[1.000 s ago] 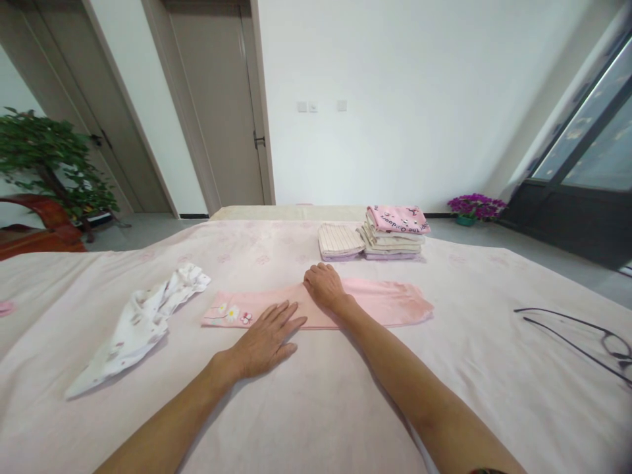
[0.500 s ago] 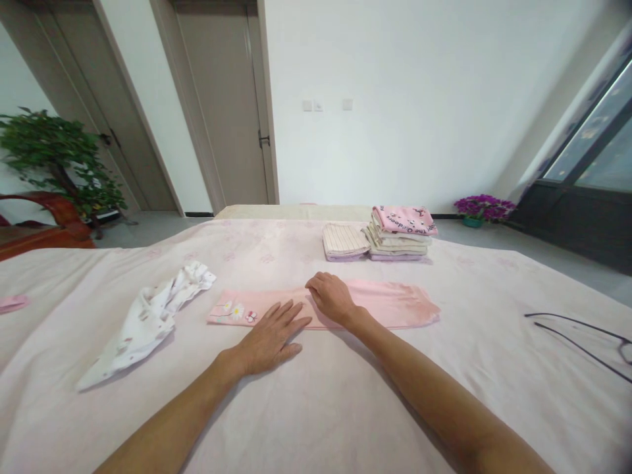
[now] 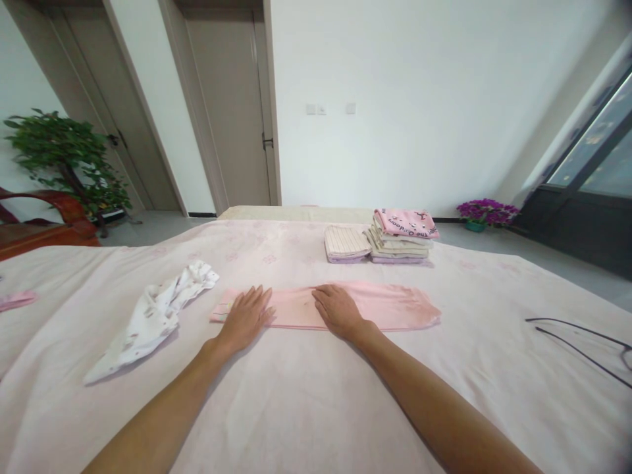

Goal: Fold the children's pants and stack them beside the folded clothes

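Note:
A pink garment (image 3: pixel 296 308), folded into a long strip, lies crosswise on the pale pink bed cover (image 3: pixel 306 408). My left hand (image 3: pixel 247 318) rests flat on its left part, fingers spread, covering most of the printed flower design there. Near the middle of the strip, my right hand (image 3: pixel 338 309) lies palm down on the cloth with its fingers stretched out. The garment's right end looks wrinkled and uneven. To the left of my hands is a crumpled white printed garment (image 3: pixel 148 322).
Behind the strip stand a stack of folded clothes (image 3: pixel 402 237) and a smaller striped folded pile (image 3: pixel 346 243). Eyeglasses (image 3: pixel 582 336) lie at the right edge. A bit of pink cloth (image 3: pixel 17 301) is at the far left. A wooden chair (image 3: pixel 44 217) stands beyond.
My left hand has slid left along the pink garment, over the flower print. My right hand has gone from curled fingers to lying flatter, slightly to the right.

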Demonstrator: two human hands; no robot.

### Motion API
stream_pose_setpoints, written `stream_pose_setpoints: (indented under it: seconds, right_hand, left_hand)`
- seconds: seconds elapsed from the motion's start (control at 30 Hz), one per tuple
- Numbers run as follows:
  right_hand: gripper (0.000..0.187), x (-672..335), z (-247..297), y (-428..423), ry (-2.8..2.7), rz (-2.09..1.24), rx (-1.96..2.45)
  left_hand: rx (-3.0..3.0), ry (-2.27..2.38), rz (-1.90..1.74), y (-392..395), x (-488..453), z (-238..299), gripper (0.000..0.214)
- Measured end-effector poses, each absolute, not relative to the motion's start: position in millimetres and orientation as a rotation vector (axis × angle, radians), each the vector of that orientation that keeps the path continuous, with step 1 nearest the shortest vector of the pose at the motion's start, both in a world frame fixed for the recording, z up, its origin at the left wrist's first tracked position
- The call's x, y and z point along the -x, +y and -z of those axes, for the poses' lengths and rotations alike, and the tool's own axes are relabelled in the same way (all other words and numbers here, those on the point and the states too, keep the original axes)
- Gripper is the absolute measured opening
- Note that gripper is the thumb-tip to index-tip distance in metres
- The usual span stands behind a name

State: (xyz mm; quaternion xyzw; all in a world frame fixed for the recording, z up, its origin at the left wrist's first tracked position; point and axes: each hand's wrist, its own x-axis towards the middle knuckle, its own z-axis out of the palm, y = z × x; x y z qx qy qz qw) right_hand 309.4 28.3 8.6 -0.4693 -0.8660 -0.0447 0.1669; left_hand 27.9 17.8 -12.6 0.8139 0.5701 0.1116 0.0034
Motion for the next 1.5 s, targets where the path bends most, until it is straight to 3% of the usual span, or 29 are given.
stream_pose_setpoints:
  seconds: [0.2,0.9,1.13,1.27,1.5]
  right_hand:
    - [0.031,-309.8,-8.5,26.9,-2.464,0.149,1.332]
    - [0.039,-377.6,-11.0,10.9,-2.594,-0.018,1.117]
    - [0.032,-437.8,-25.7,11.4,-2.404,0.113,1.511]
    - [0.041,-464.7,-9.2,21.3,-2.153,0.338,1.731]
    - [0.045,-473.2,15.9,29.4,-2.109,0.392,1.878]
  left_hand:
    - [-2.525,1.94,-0.151,34.2,7.0,16.4,0.065]
    - [-2.35,2.23,-0.089,46.9,27.1,22.0,0.062]
    - [-2.291,2.29,-0.101,42.8,22.2,18.3,0.061]
    - [-2.267,2.395,-0.099,44.7,8.1,2.7,0.055]
    - [-2.395,2.05,-0.47,57.8,-89.0,-26.2,0.039]
